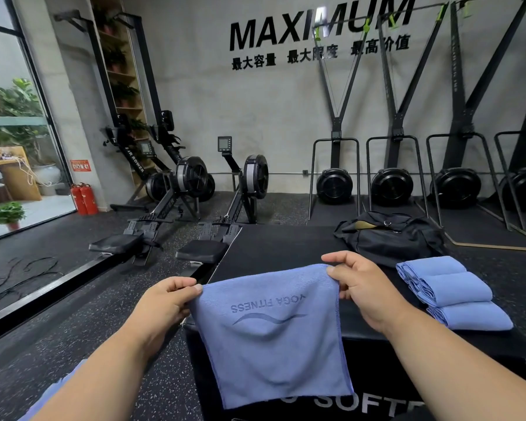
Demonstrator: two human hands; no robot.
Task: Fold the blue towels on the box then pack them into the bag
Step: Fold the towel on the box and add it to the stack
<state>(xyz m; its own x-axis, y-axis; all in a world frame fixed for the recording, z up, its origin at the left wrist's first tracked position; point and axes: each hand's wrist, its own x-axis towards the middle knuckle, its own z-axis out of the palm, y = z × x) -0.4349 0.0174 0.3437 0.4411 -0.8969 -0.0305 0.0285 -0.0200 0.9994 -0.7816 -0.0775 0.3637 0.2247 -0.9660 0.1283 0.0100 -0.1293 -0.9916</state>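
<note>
left hand (161,302) + right hand (359,287) pinch top corners of towel (274,335), hanging over box (286,247) near edge | three folded towels (453,293) right edge, bag (389,235) far side | tip: keep corners level, lay flat, then fold

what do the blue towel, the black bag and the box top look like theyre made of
Blue towel: soft matte cloth, probably microfibre; it drapes limp from the hands, with stitched edges.
Black bag: thin synthetic fabric, likely nylon; it slumps and creases with a faint sheen.
Box: its top looks like matte black vinyl or similar padding cover; exact material unclear.
</note>
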